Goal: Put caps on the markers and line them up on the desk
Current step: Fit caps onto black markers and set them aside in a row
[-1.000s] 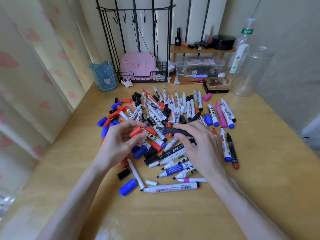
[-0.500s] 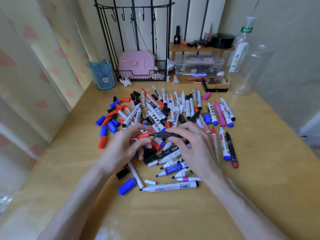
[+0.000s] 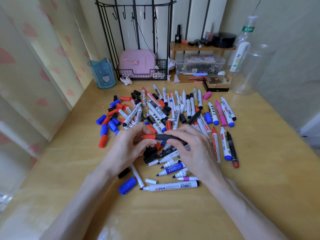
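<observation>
Above the marker pile (image 3: 166, 122) on the counter (image 3: 259, 187), the left hand (image 3: 128, 149) pinches a red cap (image 3: 148, 136) onto the black marker (image 3: 168, 137) gripped by the right hand (image 3: 192, 151); pressing fully home likely comes next.

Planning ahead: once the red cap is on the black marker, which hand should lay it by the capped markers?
Probably right. The right hand grips the black marker, and the capped markers lie on its side; the left hand only pinches the red cap.

Soft even daylight; faint glare on the desk (image 3: 259, 170); wide-angle bowing and blur at edges
</observation>
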`<control>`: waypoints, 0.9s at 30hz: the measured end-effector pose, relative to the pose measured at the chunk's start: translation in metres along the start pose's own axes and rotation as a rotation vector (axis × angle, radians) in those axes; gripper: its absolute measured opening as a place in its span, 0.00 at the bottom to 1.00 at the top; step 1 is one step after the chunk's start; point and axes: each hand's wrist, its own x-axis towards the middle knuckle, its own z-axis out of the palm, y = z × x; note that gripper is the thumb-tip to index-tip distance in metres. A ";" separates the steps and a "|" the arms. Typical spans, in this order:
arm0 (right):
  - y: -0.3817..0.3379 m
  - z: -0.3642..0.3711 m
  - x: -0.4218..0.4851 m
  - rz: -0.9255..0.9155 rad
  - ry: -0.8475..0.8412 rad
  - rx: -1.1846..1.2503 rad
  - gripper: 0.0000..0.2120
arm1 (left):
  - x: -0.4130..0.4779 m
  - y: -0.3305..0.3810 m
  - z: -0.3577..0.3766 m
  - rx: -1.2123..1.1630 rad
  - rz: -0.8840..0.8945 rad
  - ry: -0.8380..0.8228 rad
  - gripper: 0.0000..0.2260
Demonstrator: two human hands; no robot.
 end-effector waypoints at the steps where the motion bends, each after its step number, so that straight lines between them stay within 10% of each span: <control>1: -0.001 -0.001 0.000 0.008 -0.014 0.018 0.12 | 0.000 0.001 0.000 0.004 0.003 -0.003 0.05; 13: 0.025 -0.027 0.007 0.161 0.106 -0.053 0.10 | -0.001 -0.039 -0.060 0.575 -0.161 0.171 0.06; 27: 0.014 -0.019 0.005 0.161 0.052 -0.059 0.11 | -0.003 -0.043 -0.063 0.439 -0.112 0.104 0.12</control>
